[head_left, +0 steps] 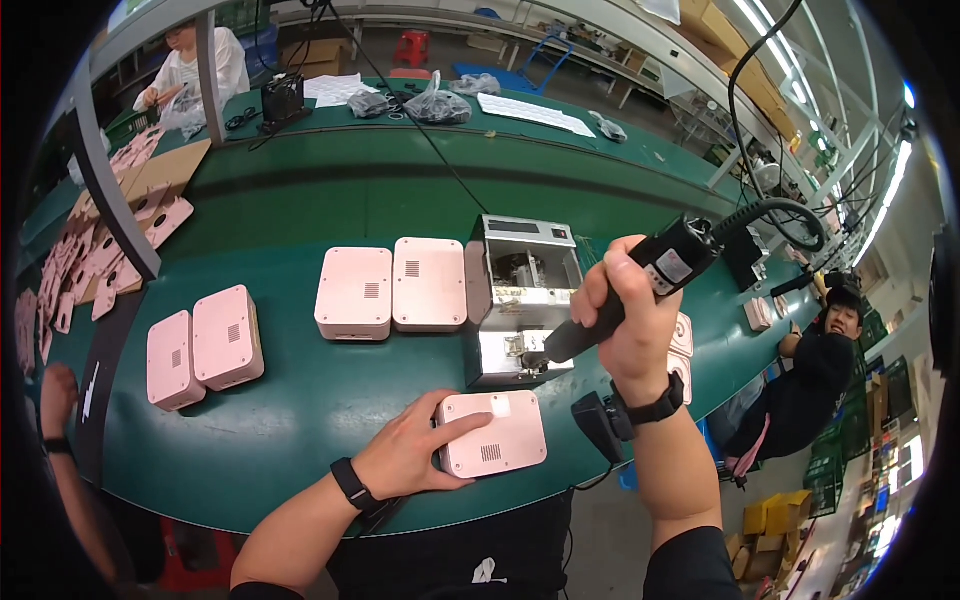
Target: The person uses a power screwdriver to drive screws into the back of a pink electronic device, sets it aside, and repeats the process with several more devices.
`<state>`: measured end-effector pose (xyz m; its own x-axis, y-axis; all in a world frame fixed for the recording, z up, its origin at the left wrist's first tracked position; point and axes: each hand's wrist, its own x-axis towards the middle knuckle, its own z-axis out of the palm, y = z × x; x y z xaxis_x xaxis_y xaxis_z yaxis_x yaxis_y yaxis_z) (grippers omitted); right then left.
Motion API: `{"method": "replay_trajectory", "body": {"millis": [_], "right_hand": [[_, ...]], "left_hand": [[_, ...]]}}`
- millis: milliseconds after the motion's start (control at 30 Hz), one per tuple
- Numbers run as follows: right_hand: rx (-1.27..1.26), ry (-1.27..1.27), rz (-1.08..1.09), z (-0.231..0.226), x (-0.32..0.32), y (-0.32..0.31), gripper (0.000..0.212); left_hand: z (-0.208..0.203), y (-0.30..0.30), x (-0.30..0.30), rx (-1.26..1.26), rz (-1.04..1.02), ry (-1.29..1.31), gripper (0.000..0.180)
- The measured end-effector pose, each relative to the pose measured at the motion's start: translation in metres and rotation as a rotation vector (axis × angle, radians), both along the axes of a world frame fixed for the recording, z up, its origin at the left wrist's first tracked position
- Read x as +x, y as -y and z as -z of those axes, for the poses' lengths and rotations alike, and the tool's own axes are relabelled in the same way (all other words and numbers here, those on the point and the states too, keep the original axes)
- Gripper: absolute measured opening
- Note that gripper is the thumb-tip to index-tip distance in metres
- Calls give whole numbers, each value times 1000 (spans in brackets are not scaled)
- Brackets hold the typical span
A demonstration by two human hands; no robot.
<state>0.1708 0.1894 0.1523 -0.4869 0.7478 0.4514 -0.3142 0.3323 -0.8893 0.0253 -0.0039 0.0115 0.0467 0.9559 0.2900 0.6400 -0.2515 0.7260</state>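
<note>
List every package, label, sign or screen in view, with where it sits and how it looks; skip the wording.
Label: on the black electric screwdriver in the right hand, small, white and red.
Display strip: top of the grey screw feeder machine, dark narrow rectangle.
Plastic bags: far side of the green table, clear, crumpled.
Cardboard boxes: floor at lower right, yellow.

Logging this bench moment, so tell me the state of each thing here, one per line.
Left hand: resting flat on the near pink box.
Right hand: gripping the electric screwdriver, tip down at the screw feeder.
Four other pink boxes: lying untouched on the green table.
</note>
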Motion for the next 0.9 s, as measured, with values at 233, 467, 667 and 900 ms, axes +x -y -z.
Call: {"method": "replay_trajectory", "body": {"millis": [233,467,667,900], "right_hand": [[-142,-11,-55,11,23,14,16],[-111,1,-21,25,30,18,15],[-137,-27,-50,35,33,13,16],[-142,-70,-116,39,37,15,18]], "left_hand": [[1,-2,-3,3,-12,0,79],[0,-3,-1,-9,-24,-10,78],[0,-2,2,-19,-40,-17,78],[0,-2,2,-16,-41,-14,77]]}}
